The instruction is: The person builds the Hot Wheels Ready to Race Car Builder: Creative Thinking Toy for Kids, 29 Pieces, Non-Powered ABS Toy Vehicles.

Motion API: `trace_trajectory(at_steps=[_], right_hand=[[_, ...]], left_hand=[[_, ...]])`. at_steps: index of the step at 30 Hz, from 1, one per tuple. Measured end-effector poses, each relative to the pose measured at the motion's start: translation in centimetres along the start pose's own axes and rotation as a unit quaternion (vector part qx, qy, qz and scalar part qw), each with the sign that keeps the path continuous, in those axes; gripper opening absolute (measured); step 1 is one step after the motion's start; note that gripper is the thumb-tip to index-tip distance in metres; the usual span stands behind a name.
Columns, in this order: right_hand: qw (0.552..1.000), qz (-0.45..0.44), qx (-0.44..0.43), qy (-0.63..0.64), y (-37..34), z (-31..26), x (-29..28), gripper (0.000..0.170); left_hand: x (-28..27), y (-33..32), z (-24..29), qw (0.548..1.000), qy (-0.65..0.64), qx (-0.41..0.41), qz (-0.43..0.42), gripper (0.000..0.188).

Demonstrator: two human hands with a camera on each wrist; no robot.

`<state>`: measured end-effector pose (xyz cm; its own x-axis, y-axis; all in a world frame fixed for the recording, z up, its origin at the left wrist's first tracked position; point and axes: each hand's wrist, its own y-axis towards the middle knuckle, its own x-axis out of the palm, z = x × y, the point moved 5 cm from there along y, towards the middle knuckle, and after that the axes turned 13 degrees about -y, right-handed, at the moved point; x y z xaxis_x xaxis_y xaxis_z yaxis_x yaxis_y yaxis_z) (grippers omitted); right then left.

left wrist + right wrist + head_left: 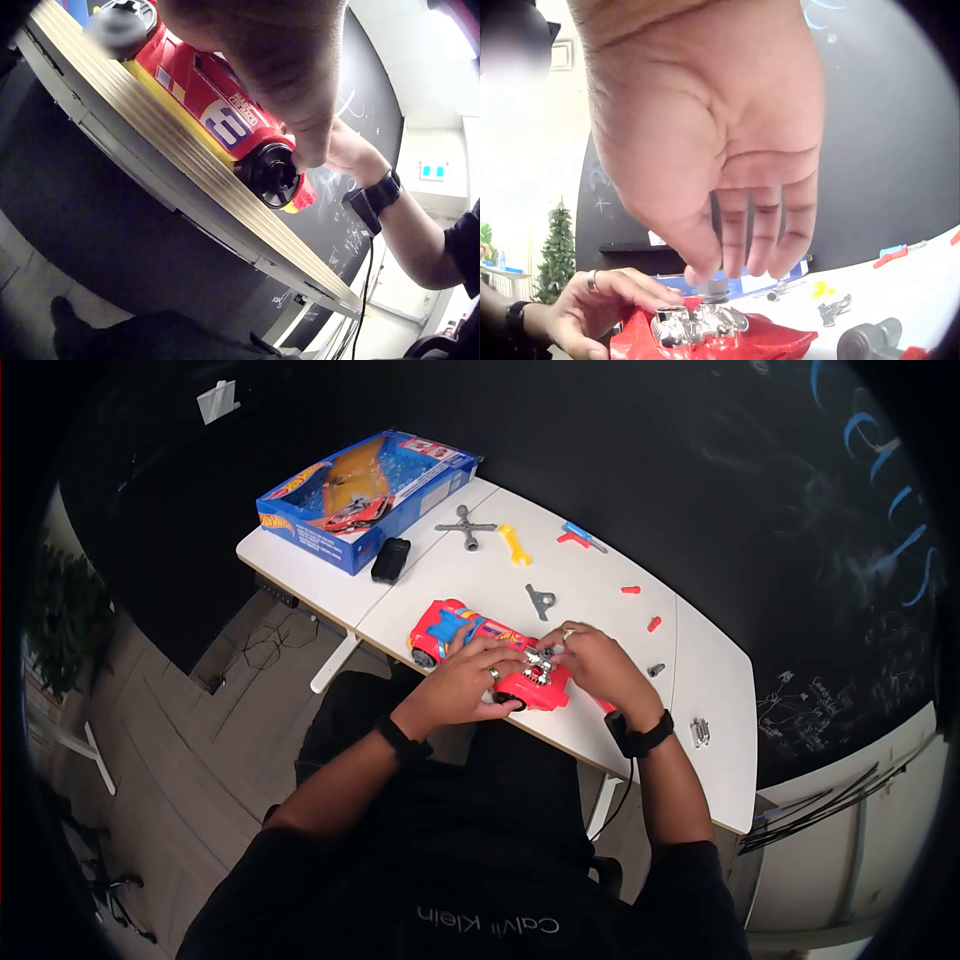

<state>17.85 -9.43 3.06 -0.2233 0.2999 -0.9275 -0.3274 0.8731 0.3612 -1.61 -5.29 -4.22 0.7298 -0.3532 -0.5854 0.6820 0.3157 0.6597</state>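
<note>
A red toy car (440, 618) with a blue section and yellow trim sits along the table's near edge. My left hand (465, 678) holds it across the top, its thumb by a black wheel (271, 176). Chrome engine parts (697, 325) stand up from the red body. Over them is my right hand (597, 668), thumb and fingers pointing down. In the right wrist view its fingertips pinch a small grey bolt-like piece (714, 288) at the top of the chrome.
Behind the car lie a grey cross wrench (466, 528), a yellow wrench (515, 546), a grey bracket-like piece (540, 601) and a blue-red screwdriver (582, 537). Small red pieces (654, 624) and a chrome part (700, 733) are rightward. An open box (365, 545) stands far left.
</note>
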Motion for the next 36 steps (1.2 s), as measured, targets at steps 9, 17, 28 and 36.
trace_trajectory(at_steps=[9,17,28,36], right_hand=[[0.994,-0.059,0.090,-0.018,0.2,-0.7,-0.8,0.020],[0.985,-0.094,0.143,-0.004,0.5,-1.3,-1.7,0.018],[0.989,-0.059,0.135,-0.017,-0.1,-0.7,-0.4,0.020],[0.974,-0.098,0.188,-0.073,0.3,-1.7,-1.1,0.012]], left_hand=[[0.2,-0.1,0.0,1.000,0.005,-0.003,0.000,0.054],[0.1,-0.1,-0.2,1.000,0.003,0.006,0.004,0.053],[0.0,-0.1,-0.2,1.000,-0.003,0.005,-0.001,0.054],[0.3,0.0,-0.6,1.000,-0.010,0.009,-0.012,0.052]])
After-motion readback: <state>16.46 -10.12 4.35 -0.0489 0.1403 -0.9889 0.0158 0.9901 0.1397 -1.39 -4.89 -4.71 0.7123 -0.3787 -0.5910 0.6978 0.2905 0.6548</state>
